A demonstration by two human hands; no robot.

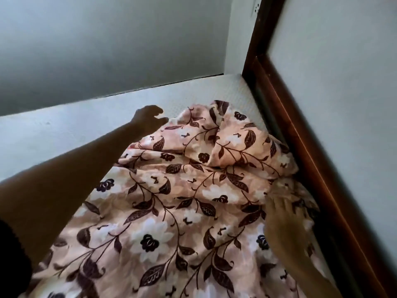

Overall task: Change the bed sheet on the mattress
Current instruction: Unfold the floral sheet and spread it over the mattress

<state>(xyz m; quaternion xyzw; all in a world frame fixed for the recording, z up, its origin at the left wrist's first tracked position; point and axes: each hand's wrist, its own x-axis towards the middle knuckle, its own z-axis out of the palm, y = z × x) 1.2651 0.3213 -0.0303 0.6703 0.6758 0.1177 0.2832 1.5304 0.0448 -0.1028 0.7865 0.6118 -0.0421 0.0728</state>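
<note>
Bed sheet [171, 211]: pink-beige fabric with white flowers and dark brown leaves and vines. It lies loose and rumpled over the near and right part of the mattress [64, 134], bunched into a raised fold toward the far right corner, beside the wooden bed frame [300, 134]. Far and left portions of the mattress are bare, pale, with a fine dotted texture near the corner.

Left hand [150, 118]: arm stretched far forward, hand at the sheet's far edge, fingers spread apart and curled, thumb separate. It appears just above or at the fabric edge; contact cannot be confirmed. Nothing clamped.

Right hand [279, 214]: motion-blurred, lying low on the sheet near the right side, close to the frame. Fingers seem extended toward the bunched fold, but whether they grip cloth cannot be told.

Dark wooden frame runs along the right, against a pale wall [343, 82]. A grey-green wall [107, 39] borders the mattress on the far side.
</note>
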